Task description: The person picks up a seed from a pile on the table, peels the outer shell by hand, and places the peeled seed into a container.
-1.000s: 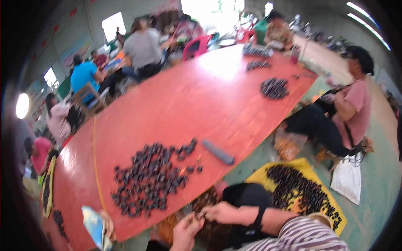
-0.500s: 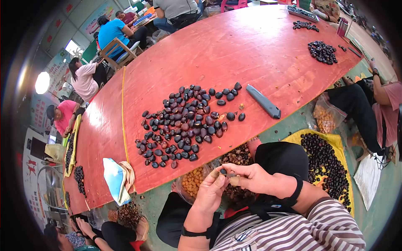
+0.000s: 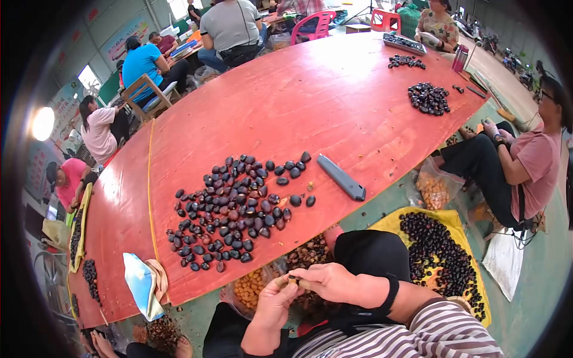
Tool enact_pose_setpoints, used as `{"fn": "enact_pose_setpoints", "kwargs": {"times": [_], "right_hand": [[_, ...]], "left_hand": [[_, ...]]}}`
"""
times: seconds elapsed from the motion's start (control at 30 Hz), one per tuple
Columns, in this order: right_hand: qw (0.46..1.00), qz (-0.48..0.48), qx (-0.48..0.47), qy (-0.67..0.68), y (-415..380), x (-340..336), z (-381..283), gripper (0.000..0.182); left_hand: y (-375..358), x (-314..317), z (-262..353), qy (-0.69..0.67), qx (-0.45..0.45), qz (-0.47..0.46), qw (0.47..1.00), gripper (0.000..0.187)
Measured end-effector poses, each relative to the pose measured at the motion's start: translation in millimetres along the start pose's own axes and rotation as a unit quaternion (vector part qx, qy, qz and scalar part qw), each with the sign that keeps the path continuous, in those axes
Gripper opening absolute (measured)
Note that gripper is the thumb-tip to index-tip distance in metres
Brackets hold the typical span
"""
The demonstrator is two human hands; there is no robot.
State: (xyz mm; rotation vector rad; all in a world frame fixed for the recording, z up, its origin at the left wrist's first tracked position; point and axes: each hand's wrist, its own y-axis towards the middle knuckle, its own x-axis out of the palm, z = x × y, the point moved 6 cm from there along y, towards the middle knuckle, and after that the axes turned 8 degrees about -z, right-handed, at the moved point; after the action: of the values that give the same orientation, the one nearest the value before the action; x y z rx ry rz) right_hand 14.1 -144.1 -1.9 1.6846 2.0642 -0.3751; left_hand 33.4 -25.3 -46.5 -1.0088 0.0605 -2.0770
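My left hand is closed, thumb and fingertips pinching a small dark nut over my lap. My right hand meets it there, its thumb and bent fingers pressed against the same nut; anything else inside those fingers is hidden. Just beyond the left hand is a clear plastic bag of yellow kernels. Dark broken shells lie beside the bag, partly behind my hands. On the red table in front spreads a pile of glossy dark nuts.
A grey elongated object and a folded blue-and-white cloth lie on the red table. Right of my knee, a yellow sack holds more dark nuts. A person sits at the right; others sit around the table.
The view has tilted up and shifted, so the table and nuts appear further left and lower. My hands stay together at the nut, with the right fingers now curled over more of it.
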Motion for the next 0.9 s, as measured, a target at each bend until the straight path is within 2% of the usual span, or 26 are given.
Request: {"fn": "enact_pose_setpoints", "kwargs": {"times": [0.17,0.27,0.33,0.4,0.47,0.57,0.7,0.9], "right_hand": [[0.992,-0.073,0.035,0.101,-2.0,8.6,12.4,0.025],[0.989,-0.119,0.012,0.092,-2.6,4.5,6.2,0.024],[0.972,-0.185,0.095,0.113,-5.2,2.5,9.3,0.025],[0.959,-0.213,0.111,0.151,-4.5,-4.5,6.2,0.028],[0.959,-0.236,0.086,0.129,-5.4,-3.6,9.7,0.028],[0.902,-0.326,0.202,0.200,-13.6,3.4,12.7,0.031],[0.857,-0.397,0.236,0.230,-15.8,5.0,14.8,0.034],[0.834,-0.419,0.237,0.271,-17.7,5.1,13.8,0.035]], "left_hand": [[-6.1,-10.6,-6.0,-0.008,-0.063,-0.002,0.998,0.017],[-7.8,-11.5,-11.0,0.075,-0.128,-0.036,0.988,0.021],[-7.1,-8.7,-11.6,0.084,-0.138,-0.051,0.985,0.022],[-8.7,-8.2,-15.1,0.054,-0.151,-0.040,0.986,0.022],[-8.9,-12.5,-20.6,0.054,-0.173,-0.040,0.983,0.023],[-10.3,-13.0,-23.1,0.040,-0.202,-0.043,0.978,0.025],[-11.8,-4.6,-20.6,0.068,-0.227,-0.072,0.969,0.027],[-15.1,-0.9,-12.2,0.085,-0.253,-0.054,0.962,0.025]]}}
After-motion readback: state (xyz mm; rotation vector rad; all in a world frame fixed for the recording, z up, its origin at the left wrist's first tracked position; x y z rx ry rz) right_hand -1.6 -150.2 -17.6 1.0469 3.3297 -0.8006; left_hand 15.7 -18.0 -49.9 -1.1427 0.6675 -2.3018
